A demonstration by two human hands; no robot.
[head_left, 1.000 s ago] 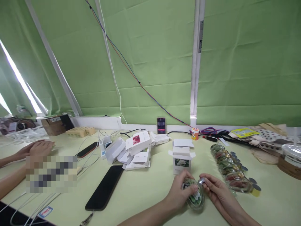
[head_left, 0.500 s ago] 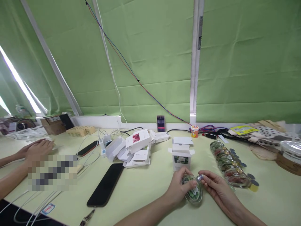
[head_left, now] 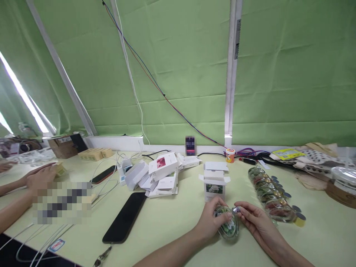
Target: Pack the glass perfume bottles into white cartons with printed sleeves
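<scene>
My left hand [head_left: 210, 221] is wrapped round an oval clear glass perfume bottle [head_left: 230, 229] with a green and white floral pattern. The bottle is tilted, its silver neck pointing up and to the right. At that neck my right hand [head_left: 257, 223] pinches the small silver top [head_left: 236, 210] between thumb and fingertips; whether it is a separate cap I cannot tell. Just behind my left hand stands a white carton [head_left: 214, 187] with a flower picture, its flaps raised. To the right, a row of similar bottles [head_left: 274, 194] lies beside several round dark discs [head_left: 296, 209].
Left of the carton is a heap of white boxes [head_left: 164, 168]. A black phone [head_left: 125, 218] lies nearer, with white cables beyond it. Another person's hands [head_left: 41, 179] are at the left by a small yellow box [head_left: 61, 169]. A lidded cup [head_left: 343, 185] stands far right.
My hands and the bottle keep nearly the same place. At the left, the other person's hands have shifted left and a yellow box now shows at their fingers. Another hand appears at the left edge.
</scene>
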